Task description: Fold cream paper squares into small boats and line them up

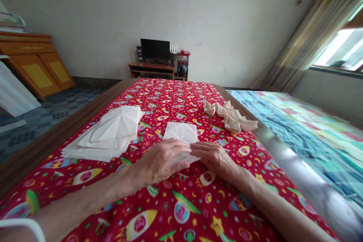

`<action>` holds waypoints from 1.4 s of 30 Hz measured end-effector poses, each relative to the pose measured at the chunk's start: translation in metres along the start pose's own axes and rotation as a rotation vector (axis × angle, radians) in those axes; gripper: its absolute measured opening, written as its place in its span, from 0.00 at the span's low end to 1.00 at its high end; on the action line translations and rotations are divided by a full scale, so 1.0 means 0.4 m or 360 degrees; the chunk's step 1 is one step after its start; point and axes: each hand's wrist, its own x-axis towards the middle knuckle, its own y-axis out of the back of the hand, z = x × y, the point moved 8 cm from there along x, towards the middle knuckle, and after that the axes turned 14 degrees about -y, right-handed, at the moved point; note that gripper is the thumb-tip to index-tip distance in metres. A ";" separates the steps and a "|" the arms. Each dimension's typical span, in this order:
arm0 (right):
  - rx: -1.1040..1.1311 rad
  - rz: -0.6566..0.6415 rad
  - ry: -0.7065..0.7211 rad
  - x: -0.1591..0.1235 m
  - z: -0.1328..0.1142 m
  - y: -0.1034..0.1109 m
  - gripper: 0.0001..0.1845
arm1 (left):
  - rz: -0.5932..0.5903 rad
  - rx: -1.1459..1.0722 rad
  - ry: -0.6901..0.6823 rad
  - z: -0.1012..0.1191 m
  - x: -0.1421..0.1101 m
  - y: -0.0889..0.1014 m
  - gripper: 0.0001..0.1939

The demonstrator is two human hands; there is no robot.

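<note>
A white square sheet of creased paper (181, 130) lies on the red patterned cloth in front of me, with folds spreading from its middle. My left hand (163, 159) rests over its near left part, fingers stretched out and the thumb apart below them. From the other side, my right hand (214, 157) lies with extended fingers on the sheet's near right part. The fingertips of both hands almost meet, and they hide the near portion of the paper. To the left is a stack of similar creased sheets (113, 128). Several folded paper pieces (229, 116) sit together at the right.
The red cloth (181, 211) covers a long dark wooden table (82, 121). A bed with a blue checked cover (297, 136) adjoins its right side. Beyond the far end stands a small desk with a monitor (155, 50). A wooden cabinet (36, 64) is at left.
</note>
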 end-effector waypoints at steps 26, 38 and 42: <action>0.0242 -0.0092 -0.0015 -0.056 -0.035 0.040 0.16 | -0.0043 0.0010 -0.0042 -0.053 -0.132 -0.018 0.16; 0.0252 0.0094 -0.0952 -0.019 0.086 0.023 0.19 | 0.0279 0.0182 0.0559 -0.109 -0.129 0.021 0.15; 0.0263 0.0124 -0.1182 0.023 0.112 0.019 0.19 | 0.0199 0.0320 0.0695 -0.127 -0.132 0.009 0.16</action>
